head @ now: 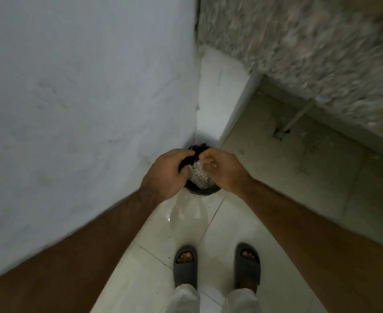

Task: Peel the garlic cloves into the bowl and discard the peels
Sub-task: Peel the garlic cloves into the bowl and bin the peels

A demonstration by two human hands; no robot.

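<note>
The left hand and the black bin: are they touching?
Cannot tell. In the head view the left hand overlaps the black bin rim from above, so contact or a gap beneath is hidden.

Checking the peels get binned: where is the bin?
The bin stands on the floor in the wall corner, under both hands, ahead of the sandals.

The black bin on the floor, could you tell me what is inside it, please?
Inside the black bin, pale papery scraps, probably garlic peels. The left hand and right hand cover the rest.
</note>
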